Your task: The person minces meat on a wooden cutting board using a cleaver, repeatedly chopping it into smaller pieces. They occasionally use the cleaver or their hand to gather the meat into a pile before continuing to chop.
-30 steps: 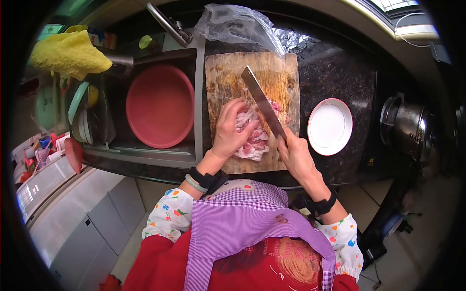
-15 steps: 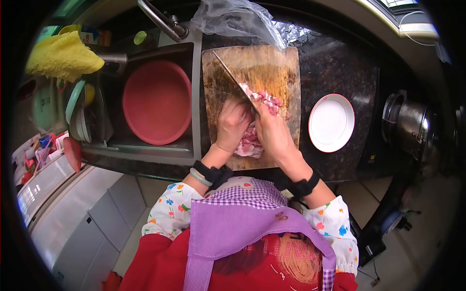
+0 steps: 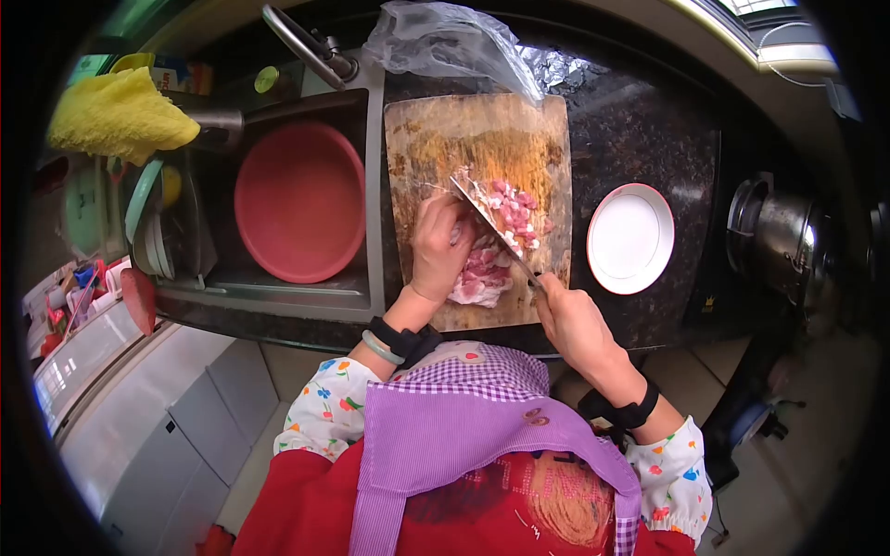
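A worn wooden cutting board (image 3: 519,120) lies on the dark counter with raw meat on it. My right hand (image 3: 582,320) grips the handle of a kitchen knife (image 3: 491,225), whose blade slants up and left across the meat. To the left of the blade, my left hand (image 3: 438,243) has its fingers curled on the larger piece of meat (image 3: 482,276), holding it against the board. Small chopped meat pieces (image 3: 512,208) lie on the right side of the blade. The left fingertips are partly hidden.
Right of the board stands a white bowl with a red rim (image 3: 631,238). A red basin (image 3: 301,204) sits in the sink at left, below the faucet (image 3: 311,44). A clear plastic bag (image 3: 450,42) touches the board's far edge. A metal pot (image 3: 788,243) stands far right.
My right hand has moved down and right, drawing the knife back toward me. The left hand stays on the meat, and more of the chopped pieces show.
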Tool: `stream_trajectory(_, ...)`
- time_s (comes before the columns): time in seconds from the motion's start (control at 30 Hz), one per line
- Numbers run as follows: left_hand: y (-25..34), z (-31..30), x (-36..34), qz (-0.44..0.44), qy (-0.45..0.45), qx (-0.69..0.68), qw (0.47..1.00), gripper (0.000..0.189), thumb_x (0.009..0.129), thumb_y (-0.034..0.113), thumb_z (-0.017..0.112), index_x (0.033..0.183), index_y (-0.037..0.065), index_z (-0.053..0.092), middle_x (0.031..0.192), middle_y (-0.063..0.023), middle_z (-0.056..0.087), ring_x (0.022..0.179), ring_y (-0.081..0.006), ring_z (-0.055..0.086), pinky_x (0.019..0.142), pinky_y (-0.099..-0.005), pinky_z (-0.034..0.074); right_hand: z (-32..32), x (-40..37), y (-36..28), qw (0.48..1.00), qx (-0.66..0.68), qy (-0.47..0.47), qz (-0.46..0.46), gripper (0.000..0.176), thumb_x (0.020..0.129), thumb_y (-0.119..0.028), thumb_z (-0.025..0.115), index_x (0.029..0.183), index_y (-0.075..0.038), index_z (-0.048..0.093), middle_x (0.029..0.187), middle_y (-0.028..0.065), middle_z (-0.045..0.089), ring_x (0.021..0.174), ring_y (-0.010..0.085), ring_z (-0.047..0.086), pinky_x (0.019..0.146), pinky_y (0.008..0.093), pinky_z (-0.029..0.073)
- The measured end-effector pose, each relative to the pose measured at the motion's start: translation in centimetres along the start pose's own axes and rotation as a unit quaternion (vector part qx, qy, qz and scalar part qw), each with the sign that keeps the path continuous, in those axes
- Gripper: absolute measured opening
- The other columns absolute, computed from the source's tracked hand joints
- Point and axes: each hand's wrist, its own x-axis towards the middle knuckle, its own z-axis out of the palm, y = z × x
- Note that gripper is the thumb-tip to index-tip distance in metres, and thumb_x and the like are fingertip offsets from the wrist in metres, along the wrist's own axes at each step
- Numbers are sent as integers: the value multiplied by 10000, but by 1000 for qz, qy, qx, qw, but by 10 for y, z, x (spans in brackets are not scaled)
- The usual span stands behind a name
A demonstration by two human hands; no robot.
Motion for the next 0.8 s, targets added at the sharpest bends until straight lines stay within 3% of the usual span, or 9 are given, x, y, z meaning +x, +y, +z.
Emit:
stream_trajectory(0.17, -2, -2, 0, -8, -19, -8, 1000, 236, 729, -70, 662, 956, -15, 626, 945, -159, 615, 928, -367, 587, 809, -426, 491, 37, 74, -8, 994, -31, 96, -49, 118, 904, -67, 482, 999, -1, 501, 676, 285, 606, 696, 474, 628, 624, 559, 499)
stream_trajectory(0.23, -6, -6, 0, 7, -75, -35, 997, 221, 769, -50, 675, 984, -22, 636, 1026, -167, 636, 979, -349, 611, 825, -386, 510, 37, 94, -13, 983, 28, 145, -111, 103, 910, -54, 498, 996, -2, 516, 681, 289, 598, 693, 472, 626, 612, 545, 493)
stream_trajectory(0.37, 3, -15, 2, 11, -41, -24, 999, 275, 810, -11, 691, 1076, -12, 621, 1118, -170, 614, 1038, -334, 607, 886, -375, 510, 23, 73, 3, 966, 115, 191, -130, 73, 924, -52, 540, 967, 6, 527, 686, 298, 564, 697, 477, 606, 586, 518, 464)
stream_trajectory(0.5, 9, -16, 2, -46, 35, 0, 998, 284, 797, 2, 711, 1065, -16, 618, 1090, -167, 614, 1017, -339, 596, 873, -381, 502, -11, 25, -10, 985, 118, 116, -47, 88, 923, -62, 536, 973, 11, 527, 677, 300, 554, 698, 483, 599, 584, 514, 464)
stream_trajectory(0.6, 5, -11, -2, -25, -25, 7, 999, 236, 798, 1, 693, 1013, -26, 601, 1034, -167, 602, 983, -360, 580, 856, -421, 477, -12, 6, -5, 997, 45, 46, -32, 125, 911, -57, 537, 1016, 10, 528, 671, 293, 559, 702, 479, 606, 587, 515, 477)
stream_trajectory(0.67, 5, -7, -4, -13, -18, 6, 1000, 204, 789, -24, 679, 979, -24, 602, 992, -168, 609, 962, -365, 579, 839, -423, 475, -8, 1, -1, 1000, -14, 11, -13, 161, 893, -46, 537, 1043, 9, 516, 668, 288, 567, 706, 471, 617, 590, 524, 487)
stream_trajectory(0.8, 2, -3, -5, 4, -10, -1, 1000, 216, 766, -54, 660, 974, -20, 614, 990, -168, 612, 954, -367, 584, 833, -422, 482, 16, 25, -2, 999, -34, 27, -7, 145, 897, -56, 517, 1032, -5, 512, 687, 280, 604, 705, 467, 632, 610, 555, 493)
